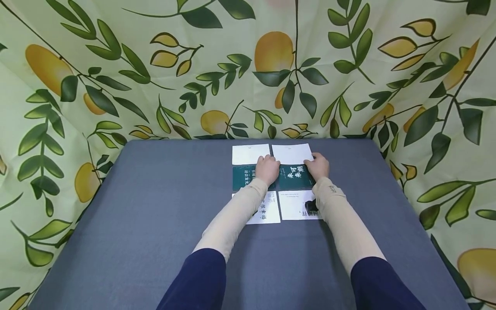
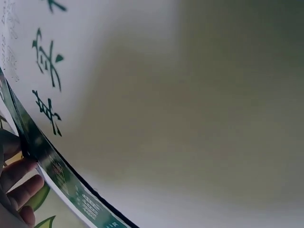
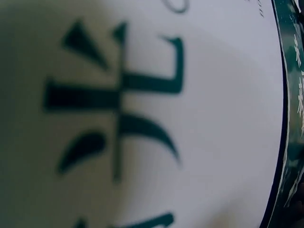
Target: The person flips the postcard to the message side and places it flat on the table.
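Note:
Cards lie in two columns on the table. At the back are a white card (image 1: 251,154) on the left and another white card (image 1: 291,153) on the right. Nearer are a left green card (image 1: 242,176) and a right green card (image 1: 296,183) with white characters, then two white cards (image 1: 265,211) with dark writing. My left hand (image 1: 268,169) rests over the left green card's upper right part; in the left wrist view its fingers (image 2: 23,192) touch a green card's edge. My right hand (image 1: 319,165) touches the right green card's upper right corner; its fingertips are mostly hidden.
A blue-grey cloth covers the table (image 1: 155,206), and a leaf-and-fruit curtain (image 1: 232,64) hangs behind and at both sides. A small black device (image 1: 311,206) sits at the right wrist, over the front right white card (image 1: 294,209).

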A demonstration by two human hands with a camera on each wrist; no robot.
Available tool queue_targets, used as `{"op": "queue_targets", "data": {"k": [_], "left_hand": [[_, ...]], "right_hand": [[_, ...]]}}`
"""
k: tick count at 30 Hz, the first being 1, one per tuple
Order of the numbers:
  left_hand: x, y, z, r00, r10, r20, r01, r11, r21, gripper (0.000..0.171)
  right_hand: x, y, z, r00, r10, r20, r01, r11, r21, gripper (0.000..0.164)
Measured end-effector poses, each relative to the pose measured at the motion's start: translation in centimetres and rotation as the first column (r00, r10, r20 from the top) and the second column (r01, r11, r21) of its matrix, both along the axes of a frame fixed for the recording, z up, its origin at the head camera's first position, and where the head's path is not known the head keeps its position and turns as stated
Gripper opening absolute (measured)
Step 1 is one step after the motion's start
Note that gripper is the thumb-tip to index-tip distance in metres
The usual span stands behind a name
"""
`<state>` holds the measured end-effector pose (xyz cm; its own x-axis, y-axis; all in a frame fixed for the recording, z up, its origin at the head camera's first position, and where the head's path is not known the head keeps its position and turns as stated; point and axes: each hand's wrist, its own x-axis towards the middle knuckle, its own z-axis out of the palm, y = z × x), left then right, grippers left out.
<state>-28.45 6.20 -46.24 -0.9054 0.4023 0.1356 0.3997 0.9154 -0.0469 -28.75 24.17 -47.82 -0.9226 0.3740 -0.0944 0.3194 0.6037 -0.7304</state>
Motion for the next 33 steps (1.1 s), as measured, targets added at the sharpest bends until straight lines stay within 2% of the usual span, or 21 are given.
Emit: {"op": "queue_targets", "data": {"k": [2, 5, 17, 23, 27, 33], "left_hand": [[0.0, 0.2, -0.1, 1.000, 0.005, -0.008, -0.005, 0.999, -0.047, 0.024], [0.0, 0.4, -0.2, 1.000, 0.017, -0.012, -0.018, 0.997, -0.072, 0.024], [-0.2, 0.7, -0.7, 0.999, 0.034, 0.010, -0.033, 0.995, -0.093, 0.028], [-0.1, 0.5, -0.2, 0.997, 0.060, 0.042, -0.055, 0.993, -0.104, 0.032], [0.2, 0.4, 0.3, 0.996, 0.054, 0.076, -0.046, 0.994, -0.096, 0.036], [0.5, 0.2, 0.8, 0.993, 0.031, 0.115, -0.027, 0.999, -0.036, 0.039]], "right_hand": [[-0.1, 0.1, 0.0, 1.000, 0.003, 0.012, -0.003, 1.000, 0.002, 0.051], [-0.1, 0.1, 0.1, 1.000, 0.006, 0.023, -0.006, 1.000, 0.003, 0.051], [-0.4, 0.0, -0.2, 0.999, 0.021, 0.037, -0.023, 0.998, 0.062, 0.052], [-0.6, -0.3, -0.2, 0.999, 0.021, 0.045, -0.023, 0.998, 0.058, 0.053], [-0.4, -0.3, 0.1, 0.999, 0.009, 0.043, -0.010, 1.000, 0.028, 0.053], [0.2, 0.1, 1.0, 0.999, 0.014, -0.031, -0.014, 1.000, 0.003, 0.051]]}}
